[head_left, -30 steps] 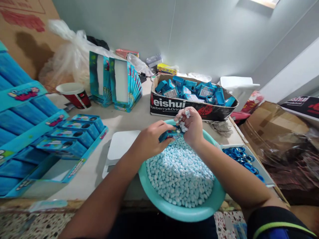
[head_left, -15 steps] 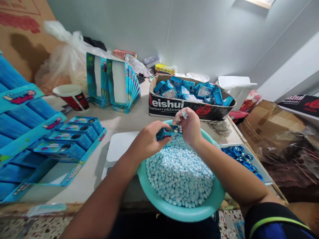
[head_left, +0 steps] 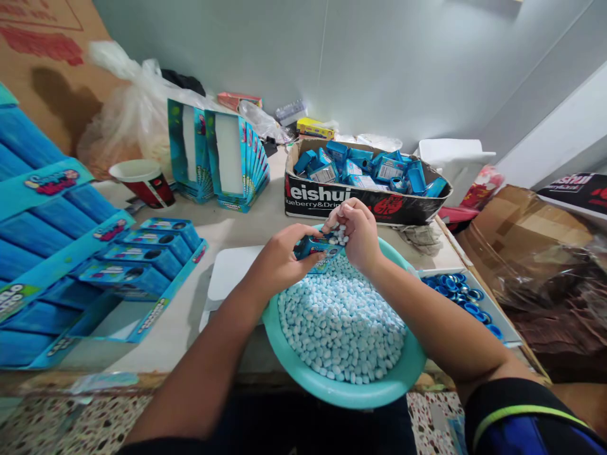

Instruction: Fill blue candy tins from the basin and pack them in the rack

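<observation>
Over the far part of a turquoise basin (head_left: 341, 395), my left hand (head_left: 284, 256) grips a small blue tin (head_left: 320, 248), tilted, with fingers and thumb on its sides. My right hand (head_left: 358, 234) is beside the tin's right end, its fingers curled around several pale candies (head_left: 338, 235). These candies lie against the end of the tin; the tin's opening is mostly hidden. Below both hands the basin holds a heap of pale blue and white candies (head_left: 341, 328).
A black carton (head_left: 332, 205) of blue tins stands behind the basin. Right of it lies a white tray (head_left: 509, 338) with blue rings. Display boxes (head_left: 109, 230) with blue tins fill the left. A white scale (head_left: 232, 272), a red cup (head_left: 147, 186) and folded cartons (head_left: 227, 151) are nearby.
My right hand has closed more around the candies and turned inward against the tin's end. My left hand holds the tin slightly further left. The view has shifted a little.
</observation>
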`<state>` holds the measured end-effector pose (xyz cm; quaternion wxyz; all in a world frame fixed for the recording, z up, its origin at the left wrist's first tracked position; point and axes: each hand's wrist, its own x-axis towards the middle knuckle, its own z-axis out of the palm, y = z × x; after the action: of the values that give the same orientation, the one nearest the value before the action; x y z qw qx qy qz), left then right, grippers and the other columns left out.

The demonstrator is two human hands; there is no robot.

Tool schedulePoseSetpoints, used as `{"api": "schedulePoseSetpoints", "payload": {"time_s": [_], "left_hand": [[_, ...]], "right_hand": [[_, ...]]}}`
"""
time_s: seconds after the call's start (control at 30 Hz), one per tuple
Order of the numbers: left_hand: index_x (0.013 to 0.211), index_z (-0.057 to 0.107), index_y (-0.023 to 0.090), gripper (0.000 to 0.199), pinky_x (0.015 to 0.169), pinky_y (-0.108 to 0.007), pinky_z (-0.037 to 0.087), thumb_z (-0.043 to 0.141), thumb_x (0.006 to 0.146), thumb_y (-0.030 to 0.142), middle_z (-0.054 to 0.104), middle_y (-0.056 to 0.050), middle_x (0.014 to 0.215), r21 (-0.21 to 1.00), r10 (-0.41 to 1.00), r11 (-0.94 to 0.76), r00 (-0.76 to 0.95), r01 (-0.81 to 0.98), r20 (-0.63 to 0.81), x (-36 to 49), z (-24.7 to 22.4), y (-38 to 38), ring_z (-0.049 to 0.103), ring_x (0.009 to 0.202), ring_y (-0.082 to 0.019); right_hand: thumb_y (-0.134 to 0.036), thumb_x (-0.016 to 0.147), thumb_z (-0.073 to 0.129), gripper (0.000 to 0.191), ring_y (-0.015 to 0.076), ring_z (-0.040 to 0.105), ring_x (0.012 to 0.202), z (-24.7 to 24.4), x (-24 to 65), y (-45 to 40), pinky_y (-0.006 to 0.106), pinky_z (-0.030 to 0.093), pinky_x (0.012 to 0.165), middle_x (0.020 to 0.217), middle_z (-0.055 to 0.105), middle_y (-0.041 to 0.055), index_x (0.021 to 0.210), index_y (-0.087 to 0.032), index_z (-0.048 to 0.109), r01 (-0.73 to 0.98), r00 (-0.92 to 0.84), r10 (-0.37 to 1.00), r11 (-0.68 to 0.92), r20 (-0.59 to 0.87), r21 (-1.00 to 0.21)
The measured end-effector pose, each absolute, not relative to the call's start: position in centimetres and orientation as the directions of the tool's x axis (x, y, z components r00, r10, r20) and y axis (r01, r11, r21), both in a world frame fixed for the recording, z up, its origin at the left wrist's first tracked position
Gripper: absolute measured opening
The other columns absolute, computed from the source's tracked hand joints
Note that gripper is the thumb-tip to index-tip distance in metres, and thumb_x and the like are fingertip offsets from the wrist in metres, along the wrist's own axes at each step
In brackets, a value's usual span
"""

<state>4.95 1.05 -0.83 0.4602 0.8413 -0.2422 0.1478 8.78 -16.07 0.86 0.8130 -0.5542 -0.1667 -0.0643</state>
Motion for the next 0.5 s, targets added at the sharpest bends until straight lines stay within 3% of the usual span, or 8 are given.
{"api": "schedulePoseSetpoints", "payload": {"time_s": [0.13, 0.33, 0.5], "left_hand": [[0.113, 0.07, 0.024, 0.03, 0.075, -0.031, 0.061, 0.077, 0.085, 0.033, 0.075, -0.006, 0.111, 0.7, -0.256, -0.46, 0.836, -0.546, 0.485, 4.89, -0.78, 1.07, 0.072, 0.101, -0.022], [0.113, 0.069, 0.025, 0.031, 0.078, -0.031, 0.062, 0.077, 0.084, 0.032, 0.073, -0.005, 0.114, 0.73, -0.117, -0.457, 0.848, -0.507, 0.516, 5.08, -0.73, 1.22, 0.072, 0.098, -0.021], [0.11, 0.068, 0.024, 0.029, 0.083, -0.034, 0.062, 0.077, 0.084, 0.031, 0.073, -0.005, 0.113, 0.666, -0.185, -0.489, 0.814, -0.563, 0.551, 4.9, -0.45, 1.16, 0.071, 0.104, -0.023]], "right_hand": [[-0.038, 0.087, 0.058, 0.021, 0.0142, 0.057, 0.06, 0.99, 8.88, -16.37, 0.028, 0.047, 0.058, 0.063, 0.056, -0.003, 0.073, -0.025, 0.05, 0.306, 0.923, 0.113, 0.364, 0.368, -0.88], [-0.055, 0.092, 0.058, 0.034, 0.0186, 0.065, 0.082, 1.56, 9.01, -16.76, 0.035, 0.053, 0.083, 0.081, 0.068, 0.0017, 0.078, -0.025, 0.061, 0.408, 0.865, 0.192, 0.267, 0.463, -0.873], [-0.06, 0.099, 0.052, 0.039, 0.0201, 0.067, 0.098, 1.45, 8.2, -16.67, 0.037, 0.051, 0.094, 0.097, 0.072, 0.0034, 0.095, -0.026, 0.071, 0.52, 0.776, 0.309, 0.18, 0.55, -0.835]]}}
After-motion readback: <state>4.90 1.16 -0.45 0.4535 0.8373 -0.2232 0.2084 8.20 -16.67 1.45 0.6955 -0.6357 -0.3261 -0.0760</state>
